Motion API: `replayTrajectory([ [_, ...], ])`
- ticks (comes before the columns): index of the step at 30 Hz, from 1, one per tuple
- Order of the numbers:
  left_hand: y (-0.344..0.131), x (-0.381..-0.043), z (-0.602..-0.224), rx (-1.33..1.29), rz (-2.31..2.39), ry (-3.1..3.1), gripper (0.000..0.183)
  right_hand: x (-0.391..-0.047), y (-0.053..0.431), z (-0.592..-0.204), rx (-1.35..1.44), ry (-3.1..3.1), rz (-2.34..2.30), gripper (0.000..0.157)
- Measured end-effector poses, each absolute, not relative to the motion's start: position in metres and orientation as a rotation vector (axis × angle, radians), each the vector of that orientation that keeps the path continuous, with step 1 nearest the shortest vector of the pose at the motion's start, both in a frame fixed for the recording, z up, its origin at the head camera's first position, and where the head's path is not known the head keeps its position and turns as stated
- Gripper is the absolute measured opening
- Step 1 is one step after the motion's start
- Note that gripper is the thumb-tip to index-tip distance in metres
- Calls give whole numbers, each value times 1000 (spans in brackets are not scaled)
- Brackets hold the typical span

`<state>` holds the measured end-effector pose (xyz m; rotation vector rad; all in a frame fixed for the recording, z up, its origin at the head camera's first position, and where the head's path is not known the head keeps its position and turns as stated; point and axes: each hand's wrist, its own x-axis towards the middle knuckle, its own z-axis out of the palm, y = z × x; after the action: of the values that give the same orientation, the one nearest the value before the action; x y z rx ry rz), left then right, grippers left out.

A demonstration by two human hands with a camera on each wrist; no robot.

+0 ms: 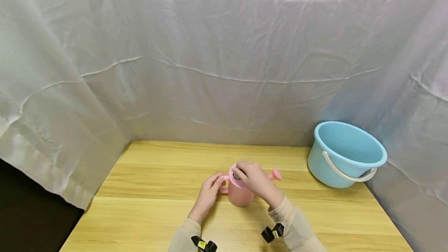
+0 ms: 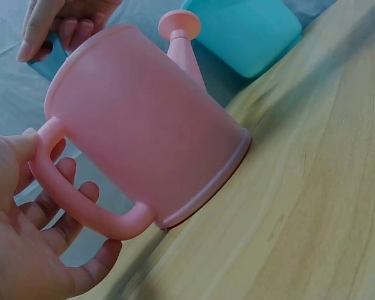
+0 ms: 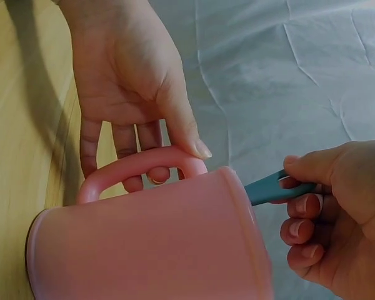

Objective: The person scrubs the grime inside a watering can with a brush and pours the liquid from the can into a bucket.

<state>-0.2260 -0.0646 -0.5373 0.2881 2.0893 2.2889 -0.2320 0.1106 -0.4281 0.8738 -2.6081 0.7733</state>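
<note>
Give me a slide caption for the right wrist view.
Left hand grips the pink watering can by its handle while the right hand holds a teal object at the rim.

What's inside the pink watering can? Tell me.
A teal handle, pinched by the right hand, goes in at the top of the pink watering can. Its lower end and anything else inside are hidden by the can's walls and that hand.
</note>
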Motion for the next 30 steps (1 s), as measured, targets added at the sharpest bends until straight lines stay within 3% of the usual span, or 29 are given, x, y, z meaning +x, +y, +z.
replayTrajectory([
  [30,-66,-227,-538,268,2304,2060,38,-229,108,-417,585,-2542,1012,26],
])
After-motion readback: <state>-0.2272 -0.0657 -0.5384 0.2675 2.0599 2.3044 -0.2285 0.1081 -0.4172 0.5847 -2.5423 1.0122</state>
